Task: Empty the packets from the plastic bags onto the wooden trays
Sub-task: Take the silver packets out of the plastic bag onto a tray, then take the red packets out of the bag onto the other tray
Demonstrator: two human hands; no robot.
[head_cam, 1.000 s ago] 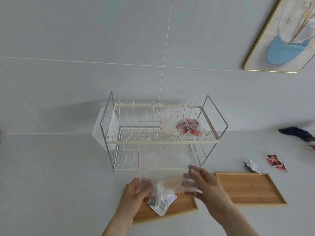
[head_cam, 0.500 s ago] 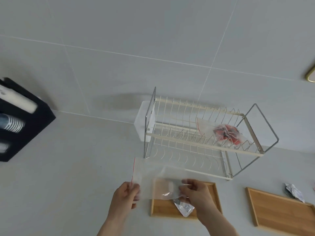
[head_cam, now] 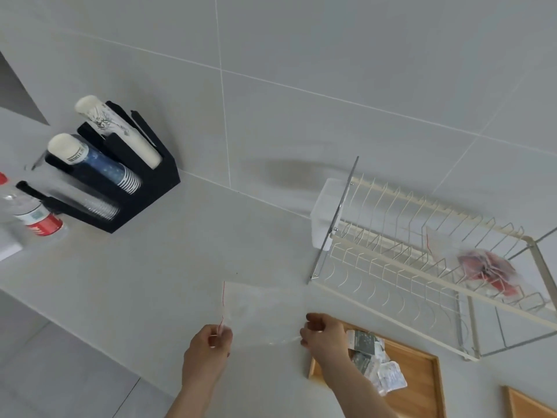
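An empty clear plastic bag (head_cam: 259,309) with a red zip line is stretched between my hands above the counter. My left hand (head_cam: 208,348) pinches its left edge and my right hand (head_cam: 324,336) pinches its right edge. Just right of my right hand lies a wooden tray (head_cam: 422,375) with silver and dark packets (head_cam: 373,360) on it. A second wooden tray (head_cam: 530,402) shows its corner at the bottom right. Another clear bag with red packets (head_cam: 485,267) rests on the top tier of the dish rack (head_cam: 391,260).
A black cup holder (head_cam: 144,188) with stacks of paper cups stands on the counter at the left. Beside it is a clear bottle with a red label (head_cam: 30,215). The tiled wall rises behind the rack. The counter edge runs along the lower left.
The view has swung to the left, and the cup holder and bottle have come into sight. My hands have carried the empty bag left, off the tray with the packets.
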